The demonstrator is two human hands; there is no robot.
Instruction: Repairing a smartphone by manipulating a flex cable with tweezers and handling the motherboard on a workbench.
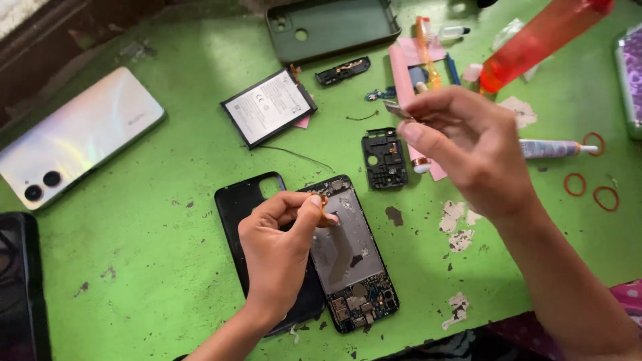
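Nearest, the left hand [281, 251] pinches an orange flex cable [324, 212] at the top edge of the opened phone [351, 257], lying mid-table beside its black back cover [244, 214]. Farther right, the right hand [468, 147] grips closed tweezers [396, 110]. Lift gently; flex probably tears easily.

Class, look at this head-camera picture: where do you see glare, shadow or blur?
Head view: glare washes the pale phone back at left; the right hand and the orange bottle look soft with blur; the left hand is sharper and throws a faint shadow on the green table; the far left corner lies dark.
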